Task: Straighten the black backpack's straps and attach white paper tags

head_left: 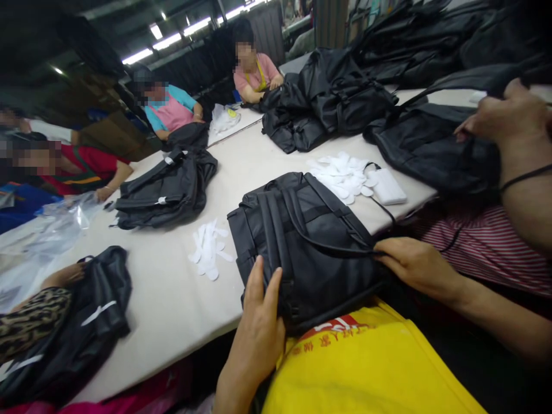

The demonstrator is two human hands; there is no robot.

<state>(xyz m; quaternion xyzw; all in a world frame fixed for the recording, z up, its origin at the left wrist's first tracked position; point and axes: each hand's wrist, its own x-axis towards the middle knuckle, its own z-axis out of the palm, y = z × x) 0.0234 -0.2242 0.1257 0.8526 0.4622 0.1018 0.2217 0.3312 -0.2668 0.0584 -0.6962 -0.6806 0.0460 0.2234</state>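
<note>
Black backpack (pixel 328 282) lies across the near edge of the table (pixel 168 293), where the left hand (pixel 261 322), fingers apart, rests against it, seemingly to steady it, while the right hand (pixel 409 264) has its grip clamped on one strap (pixel 340 251), probably to hold it taut.

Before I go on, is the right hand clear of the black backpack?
No, the right hand holds a strap of the black backpack.

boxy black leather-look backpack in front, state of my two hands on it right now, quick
Left hand: open, laid against the black backpack.
Right hand: closed, holding its narrow black strap.
</note>
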